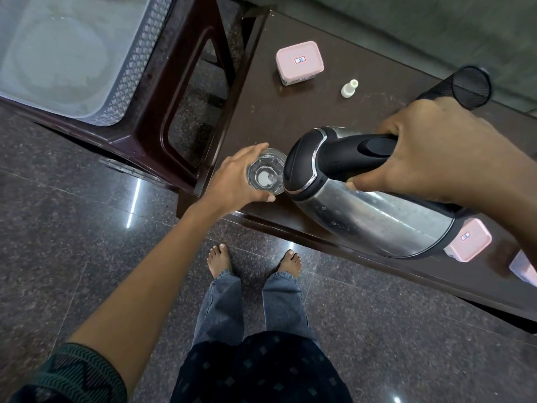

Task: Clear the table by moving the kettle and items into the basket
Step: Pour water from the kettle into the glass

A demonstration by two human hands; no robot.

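Far left, top: pale grey basket (136, 74) with a patterned wall, sitting on a dark brown plastic stool (151, 135). Nothing can be made out inside it. The stool stands just beside the left end of the desk (290, 117), on a speckled stone floor (72, 228).

Left hand (232, 175): fingers and thumb curled round a clear glass (266, 173), gripping it from its left side at the desk's near left corner. Cannot tell whether the glass rests on the desk or is held just off it. A little pale residue or liquid shows at its bottom.

Centre: steel kettle (363, 205) with black lid and handle, off the desk and tilted steeply, lid end down-left and overlapping the rim of the glass in this view. Lid shut; spout hidden.

Right hand (430, 158): wrapped round the kettle's black handle, thumb on the near side, carrying its weight.

Behind, on the desk: pink box (299, 61) with a small label on its lid, and right of it a small white bottle (349, 88), upright, apart from the box. Further right, a black mesh cup (465, 88), partly behind the right hand.

Far right, near edge: second pink box (470, 239), part hidden by the kettle's base. A pale object (523, 270) is cut by the frame edge; kind unclear.

Below: bare feet (220, 260) on the floor.
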